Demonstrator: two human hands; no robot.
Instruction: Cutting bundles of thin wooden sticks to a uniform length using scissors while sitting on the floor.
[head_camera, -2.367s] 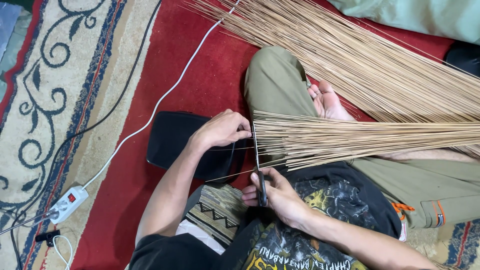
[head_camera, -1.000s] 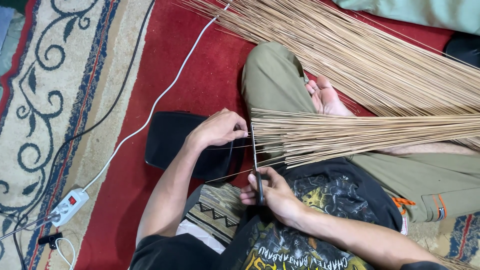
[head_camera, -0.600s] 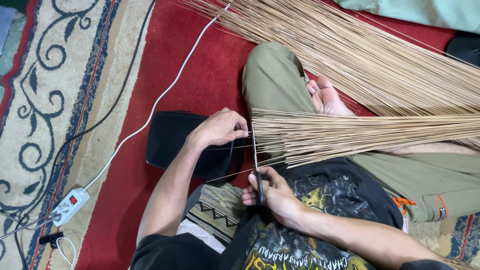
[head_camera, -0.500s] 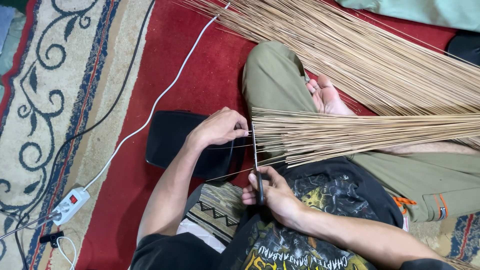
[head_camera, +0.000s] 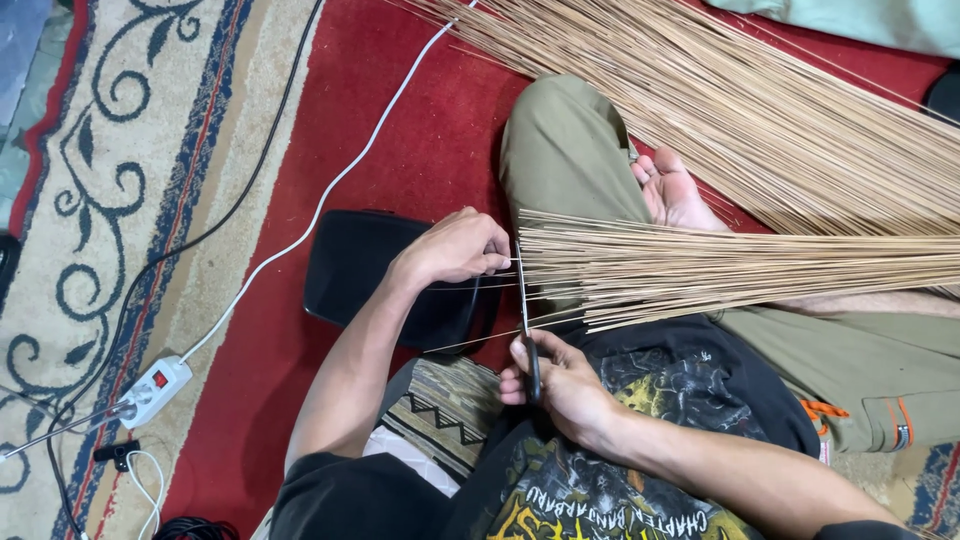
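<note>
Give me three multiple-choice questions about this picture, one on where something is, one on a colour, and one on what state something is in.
1. Where is the white power strip?
A. On the person's lap
B. On the patterned rug at lower left
C. On top of the sticks

2. What colour is the carpet under the black pad?
A. Red
B. Green
C. Grey

3. What is happening with the scissors?
A. They are lying on the floor
B. The left hand is holding them
C. The right hand is holding them at the stick ends

Answers:
1 B: the power strip lies on the patterned rug.
2 A: the carpet around the black pad is red.
3 C: the right hand grips the scissors, while the left hand pinches the bundle of sticks.
</note>
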